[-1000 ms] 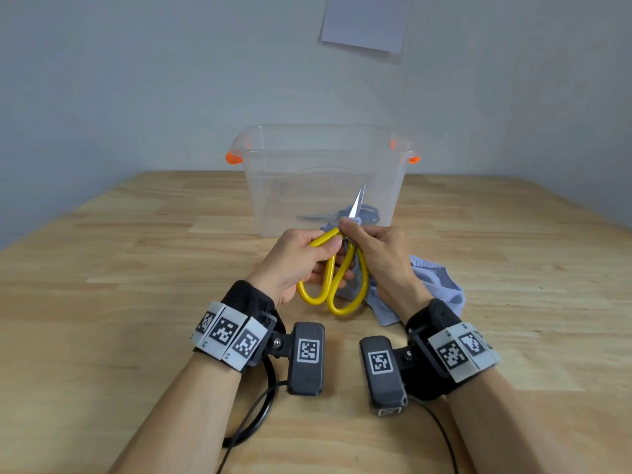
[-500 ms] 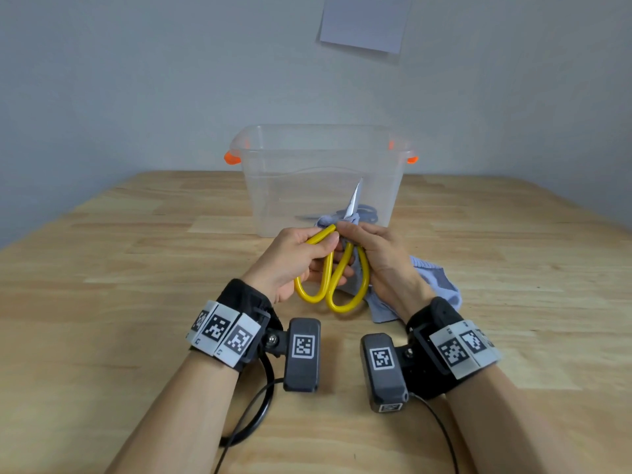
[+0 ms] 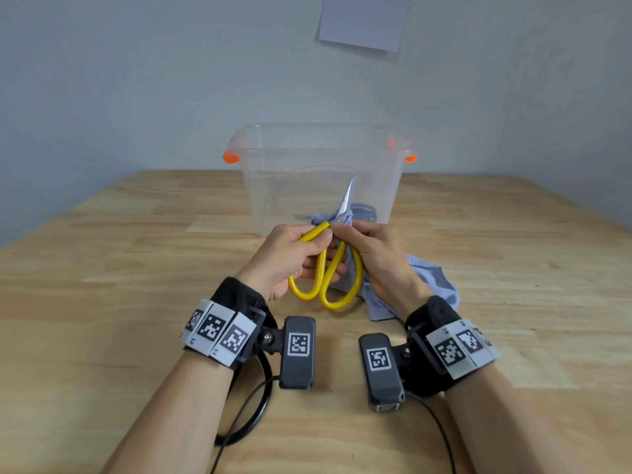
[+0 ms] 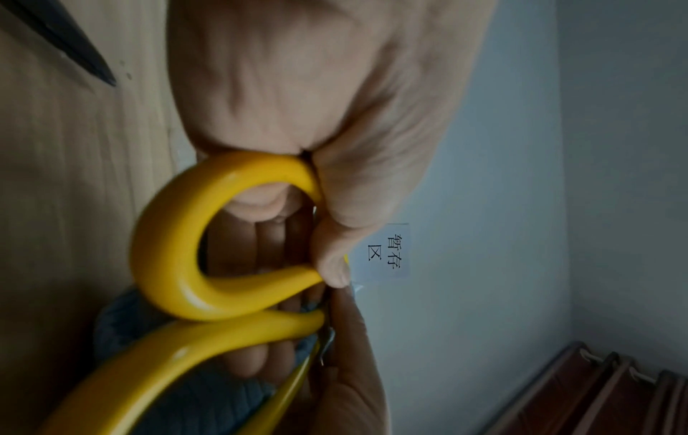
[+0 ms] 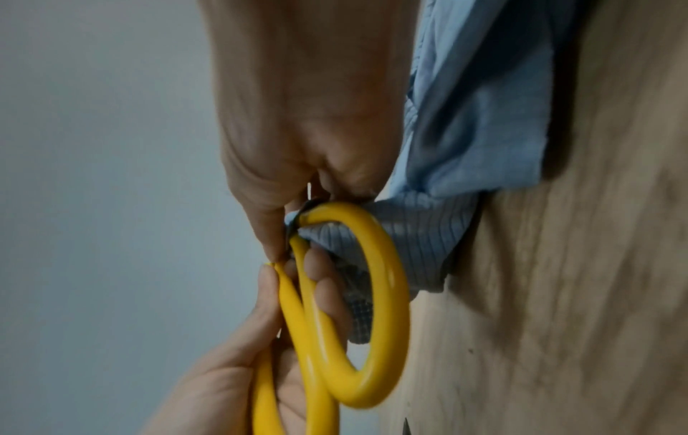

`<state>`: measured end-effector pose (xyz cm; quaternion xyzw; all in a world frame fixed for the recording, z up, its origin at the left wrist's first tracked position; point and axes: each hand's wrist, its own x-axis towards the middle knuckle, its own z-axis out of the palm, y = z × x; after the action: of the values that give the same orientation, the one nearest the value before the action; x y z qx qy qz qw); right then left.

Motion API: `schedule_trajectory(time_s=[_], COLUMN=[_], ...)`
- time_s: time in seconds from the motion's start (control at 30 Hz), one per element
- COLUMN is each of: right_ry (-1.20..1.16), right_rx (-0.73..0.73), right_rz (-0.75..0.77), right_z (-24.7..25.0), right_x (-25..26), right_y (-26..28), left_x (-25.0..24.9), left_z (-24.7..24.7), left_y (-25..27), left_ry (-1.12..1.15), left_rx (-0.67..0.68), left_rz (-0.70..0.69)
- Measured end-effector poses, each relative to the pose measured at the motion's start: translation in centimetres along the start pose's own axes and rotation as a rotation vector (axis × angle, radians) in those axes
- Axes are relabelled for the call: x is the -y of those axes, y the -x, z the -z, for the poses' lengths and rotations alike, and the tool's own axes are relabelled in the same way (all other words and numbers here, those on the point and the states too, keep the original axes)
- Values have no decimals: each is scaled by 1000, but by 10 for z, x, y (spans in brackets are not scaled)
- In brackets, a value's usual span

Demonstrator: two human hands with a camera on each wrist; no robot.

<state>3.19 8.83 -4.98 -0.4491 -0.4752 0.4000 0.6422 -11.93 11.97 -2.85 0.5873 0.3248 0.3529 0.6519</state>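
Your left hand [image 3: 287, 258] grips a yellow handle of the scissors [image 3: 329, 276]. Your right hand [image 3: 379, 254] pinches the blue cloth [image 3: 434, 282] against them by the blades. The scissors are held above the bench [image 3: 136, 268], tip up, just before the clear box [image 3: 307, 186]. The cloth trails onto the bench.

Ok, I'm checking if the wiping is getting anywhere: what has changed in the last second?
Little. The right hand, pinching the blue cloth at the blade's base, has edged slightly left, drawing the cloth's trailing end in a bit; the tip of the scissors leans marginally more left. Nothing was taken or let go: the left hand still grips the yellow handle, and the clear bin has not moved.
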Motion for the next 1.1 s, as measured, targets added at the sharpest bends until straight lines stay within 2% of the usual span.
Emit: schedule_trajectory(time_s=[0.17, 0.43, 0.5, 0.7, 0.77, 1.0, 1.1], right_ry=[18, 157, 134, 56, 60, 79, 16], right_rx=[-111, -258, -234, -17, -34, -225, -124], right_rz=[30, 31, 32, 13, 18, 56, 17], right_z=[-3, -4, -4, 7, 6, 4, 7], right_x=[-1, -5, -5, -3, -4, -6, -3], right_y=[0, -2, -2, -5, -5, -7, -5], left_x=[0, 3, 2, -1, -1, 1, 0], left_z=[-5, -7, -6, -1, -1, -9, -7], left_y=[2, 1, 2, 2, 2, 4, 4], left_ry=[-13, -66, -71, -46, -52, -101, -107], left_rx=[39, 22, 24, 18, 22, 38, 17], left_rz=[-1, -25, -27, -4, -4, -14, -18])
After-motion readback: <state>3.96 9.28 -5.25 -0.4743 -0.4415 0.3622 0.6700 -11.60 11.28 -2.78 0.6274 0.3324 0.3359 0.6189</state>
